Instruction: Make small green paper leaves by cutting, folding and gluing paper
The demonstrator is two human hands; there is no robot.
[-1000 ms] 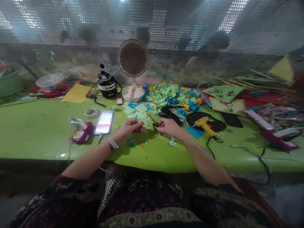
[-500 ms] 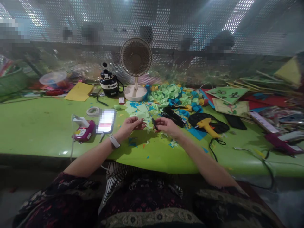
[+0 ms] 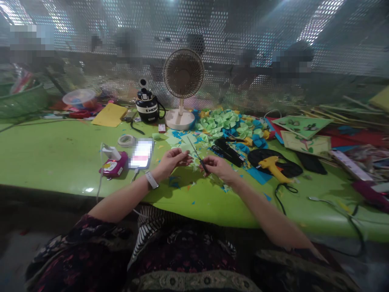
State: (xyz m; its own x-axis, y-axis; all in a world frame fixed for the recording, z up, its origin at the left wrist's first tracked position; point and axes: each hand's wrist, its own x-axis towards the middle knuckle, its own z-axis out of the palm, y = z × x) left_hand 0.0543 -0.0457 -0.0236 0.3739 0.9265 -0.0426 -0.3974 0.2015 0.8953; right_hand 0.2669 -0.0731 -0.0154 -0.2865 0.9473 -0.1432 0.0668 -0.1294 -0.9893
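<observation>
Near the centre of the frame, the person's right hand (image 3: 219, 168) is closing its fingers around slim black-handled metal scissors (image 3: 199, 159). Left of it, the left hand (image 3: 173, 162) is curving thumb toward fingers; whether it is pinching anything, one cannot tell. The scissors' long axis is slanting, tips pointing upper left toward scattered pale-green paper pieces (image 3: 173, 140).

Mid-frame, I see the right hand (image 3: 219, 168) gripping scissors (image 3: 199, 159) near the left hand (image 3: 170, 163). A fan (image 3: 183, 74) stands upper centre.
</observation>
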